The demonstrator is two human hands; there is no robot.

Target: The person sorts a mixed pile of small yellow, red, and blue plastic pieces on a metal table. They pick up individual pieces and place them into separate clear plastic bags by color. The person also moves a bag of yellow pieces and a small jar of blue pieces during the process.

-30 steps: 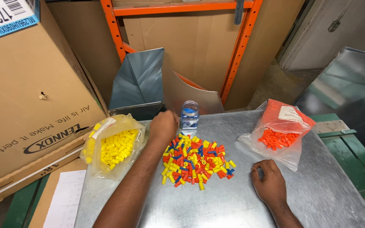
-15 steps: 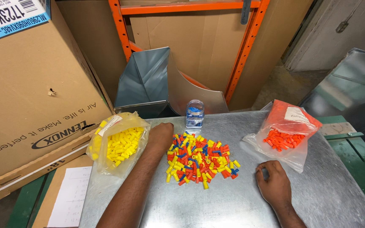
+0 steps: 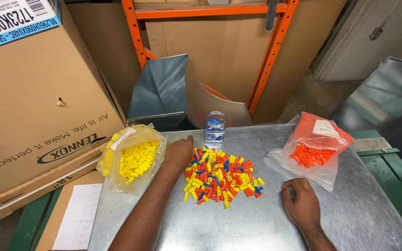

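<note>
At the far left a large cardboard box (image 3: 38,107) leans against the tabletop (image 3: 257,227), with a sheet of paper (image 3: 77,218) lying below it. Next comes a clear bag of yellow connectors (image 3: 133,155), its mouth open and already well filled. The left hand (image 3: 178,153) lies palm down just beside that bag, at the left edge of the mixed pile (image 3: 219,179); its fingers are loosely extended and flat, and whether anything is tucked under the palm cannot be told. The pile sits in the middle of the grey metal tabletop: small cone-shaped plastic caps in yellow, red, orange and blue, jumbled together. Judging by how things lie, the sorting by colour is partly done, since two bags hold single colours while a good heap is still mixed. Just behind the pile stands a small clear jar (image 3: 215,126) with blue pieces inside. The right hand (image 3: 303,204) rests on the tabletop to the right of the pile, fingers curled lightly and holding nothing visible. Beyond it lies a clear bag of orange connectors (image 3: 315,148), partly filled.
</note>
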